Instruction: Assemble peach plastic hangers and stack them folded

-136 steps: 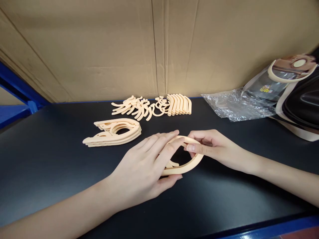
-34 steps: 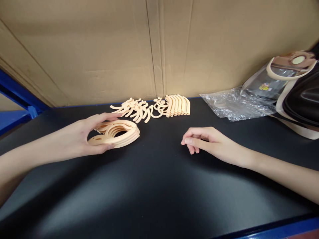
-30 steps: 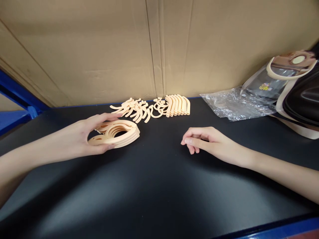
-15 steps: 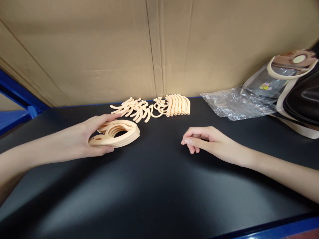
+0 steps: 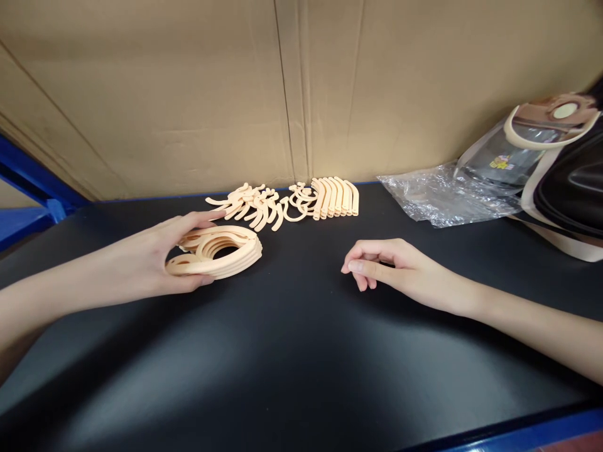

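My left hand (image 5: 162, 254) is wrapped round the left side of a stack of beige curved plastic pieces (image 5: 242, 254), which rests on the black table. The pieces lie one on top of another, with a round opening in the middle. My thumb is on the near side and the fingers are on the far side; part of the stack is hidden by the palm. Out to the right, my right hand (image 5: 384, 263) hovers over or rests on the table, fingers curled in and the thumb against them, with nothing seen in it.
Behind the stack lies a loose heap of beige curved pieces (image 5: 257, 206), then small hooks (image 5: 296, 210) and a neat row of bent arms (image 5: 336, 198). A clear plastic bag (image 5: 438, 198), a bottle (image 5: 499, 157) and a dark bag (image 5: 572, 182) stand at right. Cardboard (image 5: 188, 94) backs the black table (image 5: 292, 364).
Almost nothing differs. The whole view has shifted very slightly; both hands keep the same pose and the stack stays in my left hand.
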Motion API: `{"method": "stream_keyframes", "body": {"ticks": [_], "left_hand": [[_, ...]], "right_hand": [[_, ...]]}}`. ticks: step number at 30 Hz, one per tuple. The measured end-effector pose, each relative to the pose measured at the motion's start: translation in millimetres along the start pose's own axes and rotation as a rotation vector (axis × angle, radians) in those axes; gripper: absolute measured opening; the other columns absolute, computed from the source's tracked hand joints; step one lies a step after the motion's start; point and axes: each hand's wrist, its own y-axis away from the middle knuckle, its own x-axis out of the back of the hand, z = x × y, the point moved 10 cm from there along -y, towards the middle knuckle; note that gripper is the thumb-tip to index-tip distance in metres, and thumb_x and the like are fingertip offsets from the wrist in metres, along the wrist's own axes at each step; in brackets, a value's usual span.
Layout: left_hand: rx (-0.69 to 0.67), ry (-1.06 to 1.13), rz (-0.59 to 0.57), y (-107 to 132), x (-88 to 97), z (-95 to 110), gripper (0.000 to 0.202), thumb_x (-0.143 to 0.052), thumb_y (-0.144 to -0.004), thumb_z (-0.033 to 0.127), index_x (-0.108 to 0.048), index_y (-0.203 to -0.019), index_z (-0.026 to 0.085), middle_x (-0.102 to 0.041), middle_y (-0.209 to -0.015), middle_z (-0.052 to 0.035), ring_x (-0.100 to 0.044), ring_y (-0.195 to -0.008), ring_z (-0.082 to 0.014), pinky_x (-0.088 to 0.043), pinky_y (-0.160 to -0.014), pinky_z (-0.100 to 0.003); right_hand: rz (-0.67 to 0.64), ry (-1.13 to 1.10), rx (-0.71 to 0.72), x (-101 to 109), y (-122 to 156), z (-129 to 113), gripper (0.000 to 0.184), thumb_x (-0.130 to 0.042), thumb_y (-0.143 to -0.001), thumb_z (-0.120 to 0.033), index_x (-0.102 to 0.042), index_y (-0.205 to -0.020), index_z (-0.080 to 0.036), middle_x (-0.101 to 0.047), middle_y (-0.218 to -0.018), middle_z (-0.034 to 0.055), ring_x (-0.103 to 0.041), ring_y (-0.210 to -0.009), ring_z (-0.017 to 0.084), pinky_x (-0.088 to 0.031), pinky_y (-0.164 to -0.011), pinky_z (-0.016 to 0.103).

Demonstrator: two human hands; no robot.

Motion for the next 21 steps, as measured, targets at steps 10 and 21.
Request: {"method": "stream_keyframes", "body": {"ticks": [10, 21], "left_hand": [[0.012, 0.026, -0.003, 0, -0.4, -5, 0.087, -0.062, -0.07, 0.051, -0.031, -0.148, 0.025, -0.061, -0.13, -0.0004, -0.061, -0.112, -0.023, -0.046, -0.1, -0.034], [-0.003, -0.004, 0.015, 2, 1.9, 6, 0.079, -0.056, -0.077, 0.053, -0.033, -0.146, 0.023, -0.06, -0.131, -0.0029, -0.06, -0.112, -0.0241, -0.043, -0.102, -0.036]], "right_hand": [[-0.002, 0.011, -0.006, -1, 1, -1, 0.027, -0.056, -0.094, -0.045, -0.066, -0.092, -0.02, -0.062, -0.074, -0.0024, -0.057, -0.069, 0.009, -0.045, -0.065, 0.022], [-0.011, 0.018, -0.006, -1, 1, -1, 0.028, -0.056, -0.093, -0.045, -0.066, -0.092, -0.019, -0.062, -0.074, -0.0006, -0.057, -0.069, 0.012, -0.045, -0.065, 0.025]]}}
